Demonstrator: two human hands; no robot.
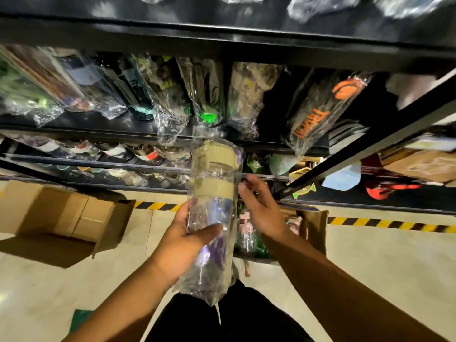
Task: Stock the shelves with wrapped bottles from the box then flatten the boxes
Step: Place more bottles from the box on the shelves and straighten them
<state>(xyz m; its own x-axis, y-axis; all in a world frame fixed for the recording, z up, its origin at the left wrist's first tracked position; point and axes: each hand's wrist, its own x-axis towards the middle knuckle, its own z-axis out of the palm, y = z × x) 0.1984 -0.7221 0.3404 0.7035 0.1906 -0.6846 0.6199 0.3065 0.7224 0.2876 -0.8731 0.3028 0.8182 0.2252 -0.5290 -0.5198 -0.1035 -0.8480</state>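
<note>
I stand on a pale floor before a black shelf rack, and a yellow and black striped tape runs on the floor along its foot.

My left hand grips the wrapped bottle at its lower half, with the thumb laid across the front and the fingers behind. The bottle is clear, with tan bands and some purple print, inside a loose clear plastic wrap. I hold it nearly upright in the air, in front of the rack, and its top reaches up to the edge of the middle shelf. My right hand is open with relaxed fingers, just beside the right side of the bottle. Whether the fingertips touch the wrap, I cannot tell.

Under my right hand a brown cardboard box stands on the floor, and more wrapped bottles show inside it. Well apart, on the left, a second cardboard box lies open with its flaps spread.

On the middle shelf a row of wrapped bottles leans side by side. To the right of them stands a black bottle with orange print, also wrapped. The lower shelves hold more bottles, too blurred to describe.
</note>
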